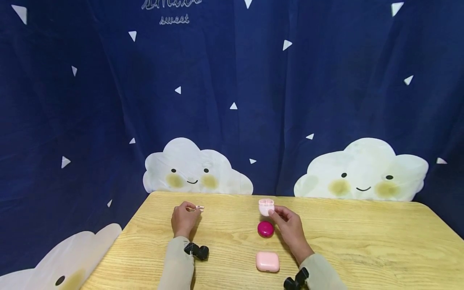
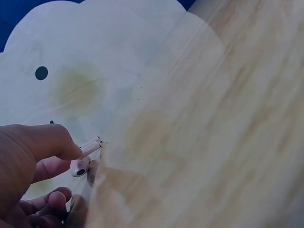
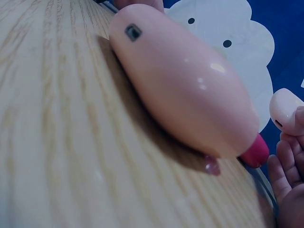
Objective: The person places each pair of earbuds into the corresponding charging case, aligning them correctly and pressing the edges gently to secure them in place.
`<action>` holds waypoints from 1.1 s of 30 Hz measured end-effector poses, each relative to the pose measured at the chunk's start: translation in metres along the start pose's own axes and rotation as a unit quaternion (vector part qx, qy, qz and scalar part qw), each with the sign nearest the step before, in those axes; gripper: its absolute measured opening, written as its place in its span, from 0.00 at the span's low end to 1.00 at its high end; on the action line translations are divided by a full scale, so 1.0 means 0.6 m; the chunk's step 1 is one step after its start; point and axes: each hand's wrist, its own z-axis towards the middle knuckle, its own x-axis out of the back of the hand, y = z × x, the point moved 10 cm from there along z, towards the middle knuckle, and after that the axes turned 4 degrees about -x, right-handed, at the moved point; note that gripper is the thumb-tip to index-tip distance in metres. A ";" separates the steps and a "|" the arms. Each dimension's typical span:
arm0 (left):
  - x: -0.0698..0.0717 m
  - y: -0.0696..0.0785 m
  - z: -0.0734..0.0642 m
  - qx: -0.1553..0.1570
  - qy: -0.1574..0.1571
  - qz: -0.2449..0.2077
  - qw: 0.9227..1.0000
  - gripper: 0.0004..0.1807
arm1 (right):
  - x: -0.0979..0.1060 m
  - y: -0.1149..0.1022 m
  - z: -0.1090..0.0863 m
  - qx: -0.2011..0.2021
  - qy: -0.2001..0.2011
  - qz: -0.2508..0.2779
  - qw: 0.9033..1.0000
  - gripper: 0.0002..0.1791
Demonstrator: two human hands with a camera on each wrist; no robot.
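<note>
Near the far left of the table, my left hand pinches pale pink earbuds between thumb and fingers; in the left wrist view two stem ends of the earbuds stick out past the fingers. My right hand holds a light pink earbud charging case near the far edge. Its lid is raised and the slots inside face me. Just in front of it lies a round magenta case. A closed pink case lies closer to me and fills much of the right wrist view.
The wooden table ends at a dark blue curtain printed with white clouds. A small shiny pink piece shows beside the closed case; its kind is unclear. Black cameras are strapped on both wrists.
</note>
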 end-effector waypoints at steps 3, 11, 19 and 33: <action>-0.001 0.003 -0.001 -0.001 -0.004 0.002 1.000 0.07 | 0.002 -0.001 -0.001 -0.002 -0.002 -0.003 1.000 0.23; 0.001 0.005 -0.005 -0.003 -0.001 -0.003 1.000 0.06 | 0.000 0.000 -0.003 0.003 -0.005 -0.001 1.000 0.23; -0.002 0.005 -0.001 -0.002 -0.002 0.002 1.000 0.04 | -0.001 0.001 0.000 0.001 -0.003 -0.005 1.000 0.20; 0.000 0.010 0.001 -0.020 -0.011 -0.003 1.000 0.05 | -0.002 -0.002 0.000 -0.010 -0.010 0.004 1.000 0.20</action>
